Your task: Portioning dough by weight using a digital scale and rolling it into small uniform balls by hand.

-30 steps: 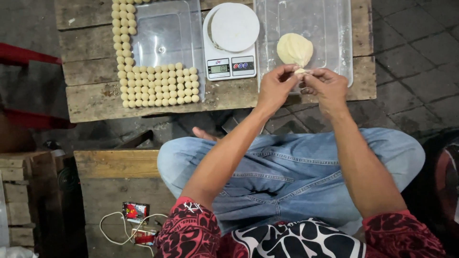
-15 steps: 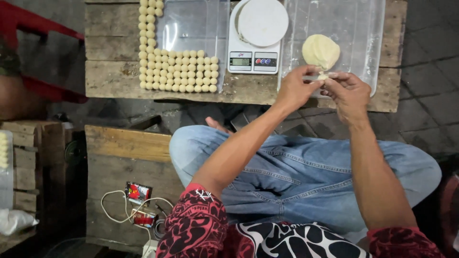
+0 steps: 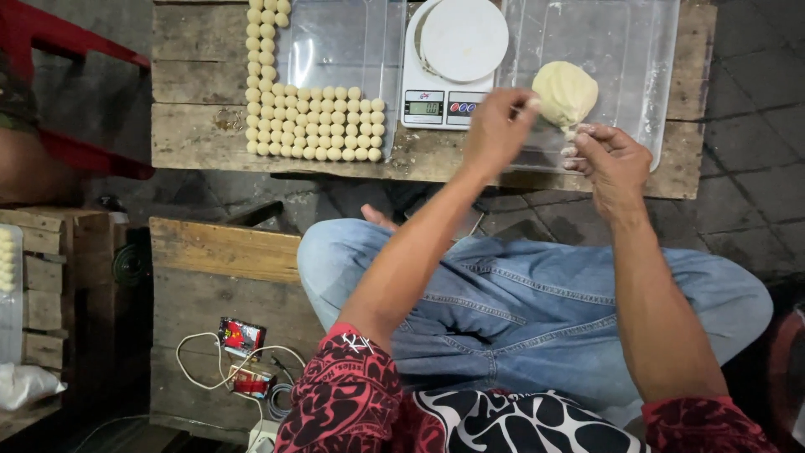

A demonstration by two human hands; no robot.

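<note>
A pale yellow, rounded lump of soft dough (image 3: 566, 92) lay in the clear plastic tray (image 3: 654, 75) at the right end of the rough wooden plank worktop (image 3: 201, 134), close to the tray's near edge. The left hand (image 3: 496, 130) reached to the lump's left side, its fingertips closed on the dough's edge in a pinch. The right hand (image 3: 610, 155) hung just below the lump, fingers curled and dusted pale, and seemed to pinch a small bit of dough at the lump's lower end; whether that bit was torn free could not be told.

Just left of the tray stood a white digital kitchen scale with a round platter (image 3: 453, 59). Beyond it, toward the worktop's left end, a second clear plastic tray (image 3: 335, 42) carried rows of small round dough balls (image 3: 314, 126), with a column running up its left edge.

The likely risks: the soft dough could stretch into a ragged, uneven piece rather than breaking cleanly, since both hands pulled at one lump; and the tray, sitting at the worktop's near edge, could slide toward the person's jeans-clad lap (image 3: 537, 310) under that pull.
</note>
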